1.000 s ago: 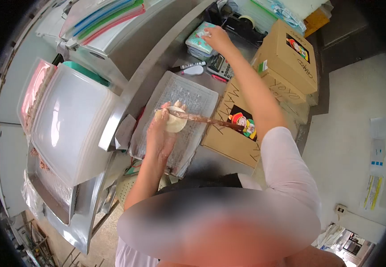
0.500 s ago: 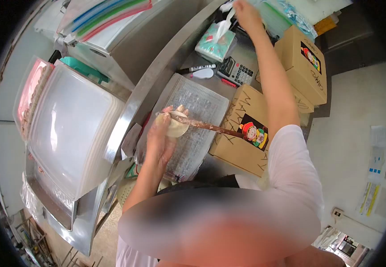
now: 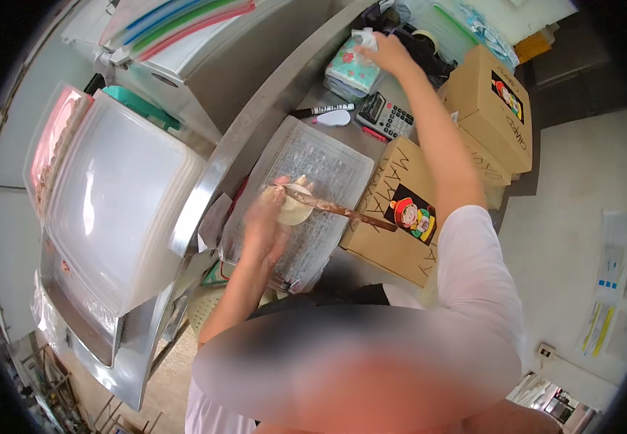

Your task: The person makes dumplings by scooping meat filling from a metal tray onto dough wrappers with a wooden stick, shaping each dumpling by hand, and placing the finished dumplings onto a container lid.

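My left hand (image 3: 266,220) is closed around a brown stick (image 3: 342,210) smeared with filling and a round pale wrapper (image 3: 295,210), above the plastic-covered board (image 3: 335,163). The stick's far end reaches over the cardboard box with a cartoon label (image 3: 378,242). At the back, my right hand (image 3: 386,54) pinches white tissue (image 3: 365,40) at the top of the floral tissue pack (image 3: 352,71). Its fingertips are partly hidden by the tissue.
Beside the tissue pack lie a calculator (image 3: 386,116), a black marker (image 3: 320,111) and a red pen (image 3: 375,134). Another cardboard box (image 3: 487,108) stands at the right. Stacked translucent trays (image 3: 118,206) stand at the left, near a metal edge (image 3: 234,152).
My right hand pulled white tissue up and away from the pack, then came back down to its top. My left hand still holds the stick and wrapper. The view has shifted slightly.
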`<state>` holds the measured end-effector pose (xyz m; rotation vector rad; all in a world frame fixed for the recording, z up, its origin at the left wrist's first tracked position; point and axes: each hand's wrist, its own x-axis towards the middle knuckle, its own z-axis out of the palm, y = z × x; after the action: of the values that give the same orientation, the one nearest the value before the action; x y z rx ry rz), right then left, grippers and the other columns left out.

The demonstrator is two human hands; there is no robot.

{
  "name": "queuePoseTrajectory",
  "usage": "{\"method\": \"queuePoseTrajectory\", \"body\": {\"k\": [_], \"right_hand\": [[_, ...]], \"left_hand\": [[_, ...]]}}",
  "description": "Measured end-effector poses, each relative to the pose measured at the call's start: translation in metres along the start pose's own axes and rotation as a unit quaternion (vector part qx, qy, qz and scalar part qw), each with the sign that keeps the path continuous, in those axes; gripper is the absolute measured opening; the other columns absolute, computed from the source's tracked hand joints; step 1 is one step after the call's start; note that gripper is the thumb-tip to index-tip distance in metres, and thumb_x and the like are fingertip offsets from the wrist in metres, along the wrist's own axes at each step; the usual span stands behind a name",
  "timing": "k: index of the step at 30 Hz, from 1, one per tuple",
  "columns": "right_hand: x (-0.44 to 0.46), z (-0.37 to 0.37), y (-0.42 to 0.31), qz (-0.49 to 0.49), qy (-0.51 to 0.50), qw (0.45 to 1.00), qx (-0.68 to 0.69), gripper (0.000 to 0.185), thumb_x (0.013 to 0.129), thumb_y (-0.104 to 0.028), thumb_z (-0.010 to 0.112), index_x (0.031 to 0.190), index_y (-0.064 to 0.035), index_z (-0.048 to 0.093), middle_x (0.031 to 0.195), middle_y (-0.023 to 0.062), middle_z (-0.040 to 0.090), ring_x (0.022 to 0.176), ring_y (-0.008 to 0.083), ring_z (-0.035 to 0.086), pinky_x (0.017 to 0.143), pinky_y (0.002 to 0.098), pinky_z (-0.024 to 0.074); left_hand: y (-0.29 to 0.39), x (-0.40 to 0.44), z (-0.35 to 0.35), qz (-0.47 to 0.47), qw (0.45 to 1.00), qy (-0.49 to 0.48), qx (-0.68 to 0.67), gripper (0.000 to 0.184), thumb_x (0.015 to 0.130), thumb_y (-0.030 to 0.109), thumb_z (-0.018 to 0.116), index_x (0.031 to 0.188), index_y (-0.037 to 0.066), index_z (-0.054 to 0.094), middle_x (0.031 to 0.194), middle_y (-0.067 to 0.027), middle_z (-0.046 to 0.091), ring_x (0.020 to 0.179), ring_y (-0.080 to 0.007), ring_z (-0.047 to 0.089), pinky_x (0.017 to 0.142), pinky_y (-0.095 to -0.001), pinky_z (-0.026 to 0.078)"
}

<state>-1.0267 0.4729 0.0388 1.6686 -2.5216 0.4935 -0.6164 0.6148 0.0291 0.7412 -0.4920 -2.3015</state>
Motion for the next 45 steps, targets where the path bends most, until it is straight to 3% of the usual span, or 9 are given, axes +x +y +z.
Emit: {"method": "queuePoseTrajectory", "body": {"k": [4, 9, 13, 17, 20, 22, 23, 33, 45], "right_hand": [[0.019, -0.012, -0.001, -0.085, -0.002, 0.994, -0.069, 0.028, 0.085, -0.03, 0.056, 0.096, -0.0054, 0.065, 0.092, 0.0227, 0.061, 0.088, 0.0412, 0.059, 0.077, 0.0472, 0.0482], [0.022, -0.089, -0.025, -0.142, 0.293, 0.945, 0.006, 0.026, 0.092, -0.022, 0.047, 0.09, 0.0009, 0.058, 0.085, 0.0229, 0.061, 0.08, 0.0376, 0.061, 0.07, 0.0447, 0.0475], [0.029, -0.04, 0.007, -0.186, 0.095, 0.972, -0.109, 0.031, 0.084, -0.026, 0.056, 0.11, -0.0082, 0.059, 0.093, 0.0192, 0.064, 0.085, 0.0389, 0.061, 0.075, 0.0453, 0.048], [0.03, -0.06, 0.012, -0.097, 0.304, 0.946, 0.061, 0.028, 0.09, -0.023, 0.049, 0.1, 0.0024, 0.056, 0.089, 0.0268, 0.06, 0.083, 0.0397, 0.06, 0.073, 0.0459, 0.0471], [0.01, -0.072, -0.002, 0.058, 0.094, 0.969, 0.222, 0.031, 0.092, -0.026, 0.049, 0.101, 0.0037, 0.055, 0.086, 0.0257, 0.061, 0.074, 0.0344, 0.062, 0.069, 0.0442, 0.0485], [0.017, -0.078, 0.007, 0.104, 0.172, 0.882, 0.426, 0.034, 0.094, -0.03, 0.049, 0.1, 0.0028, 0.055, 0.084, 0.0229, 0.062, 0.064, 0.0288, 0.062, 0.063, 0.0419, 0.05], [0.016, -0.086, 0.016, 0.047, 0.229, 0.949, 0.211, 0.03, 0.094, -0.032, 0.049, 0.103, -0.0043, 0.057, 0.084, 0.0161, 0.065, 0.065, 0.0311, 0.062, 0.066, 0.0429, 0.0538], [-0.016, -0.011, 0.008, -0.065, -0.051, 0.996, -0.014, 0.032, 0.079, -0.021, 0.056, 0.108, -0.0089, 0.065, 0.102, 0.0218, 0.063, 0.095, 0.038, 0.06, 0.085, 0.0453, 0.0474], [-0.017, -0.058, -0.002, 0.01, 0.167, 0.964, 0.205, 0.027, 0.08, -0.026, 0.059, 0.101, -0.0095, 0.064, 0.097, 0.0203, 0.064, 0.086, 0.0355, 0.063, 0.079, 0.0424, 0.0492]], "left_hand": [[0.002, 0.0, -0.003, 0.004, 1.0, -0.002, -0.004, 0.035, 0.096, 0.012, 0.044, 0.125, -0.005, 0.037, 0.127, -0.0256, 0.048, 0.116, -0.0374, 0.051, 0.102, -0.046, 0.04], [0.008, 0.005, -0.005, 0.01, 1.0, 0.002, 0.001, 0.033, 0.095, 0.012, 0.046, 0.124, -0.003, 0.04, 0.125, -0.0245, 0.049, 0.117, -0.0369, 0.05, 0.103, -0.0455, 0.039], [0.007, 0.008, -0.002, -0.007, 1.0, -0.016, -0.011, 0.032, 0.095, 0.013, 0.047, 0.123, -0.002, 0.041, 0.125, -0.024, 0.05, 0.117, -0.0366, 0.05, 0.103, -0.0454, 0.039], [0.006, 0.01, -0.006, 0.004, 1.0, -0.017, -0.009, 0.033, 0.095, 0.014, 0.049, 0.123, -0.002, 0.041, 0.125, -0.0238, 0.05, 0.117, -0.0363, 0.051, 0.102, -0.0456, 0.04], [0.007, 0.008, -0.009, -0.003, 1.0, -0.026, -0.013, 0.034, 0.095, 0.015, 0.048, 0.123, -0.003, 0.041, 0.125, -0.0237, 0.05, 0.116, -0.0357, 0.051, 0.102, -0.045, 0.04], [0.006, 0.009, -0.009, 0.006, 1.0, -0.026, -0.011, 0.033, 0.095, 0.015, 0.047, 0.123, -0.003, 0.041, 0.125, -0.0237, 0.05, 0.116, -0.0358, 0.052, 0.101, -0.0448, 0.041], [0.005, 0.008, -0.009, 0.005, 1.0, -0.025, -0.008, 0.033, 0.096, 0.014, 0.047, 0.123, -0.003, 0.041, 0.125, -0.0237, 0.05, 0.115, -0.0359, 0.052, 0.101, -0.0446, 0.041], [-0.002, 0.005, -0.01, -0.017, 1.0, -0.013, -0.014, 0.037, 0.093, 0.016, 0.052, 0.124, -0.003, 0.041, 0.126, -0.0259, 0.049, 0.118, -0.0383, 0.05, 0.102, -0.0452, 0.041], [0.001, -0.011, -0.016, 0.001, 1.0, -0.003, -0.022, 0.035, 0.094, 0.013, 0.049, 0.125, -0.001, 0.041, 0.127, -0.0252, 0.048, 0.117, -0.0368, 0.05, 0.101, -0.0454, 0.042]]}}
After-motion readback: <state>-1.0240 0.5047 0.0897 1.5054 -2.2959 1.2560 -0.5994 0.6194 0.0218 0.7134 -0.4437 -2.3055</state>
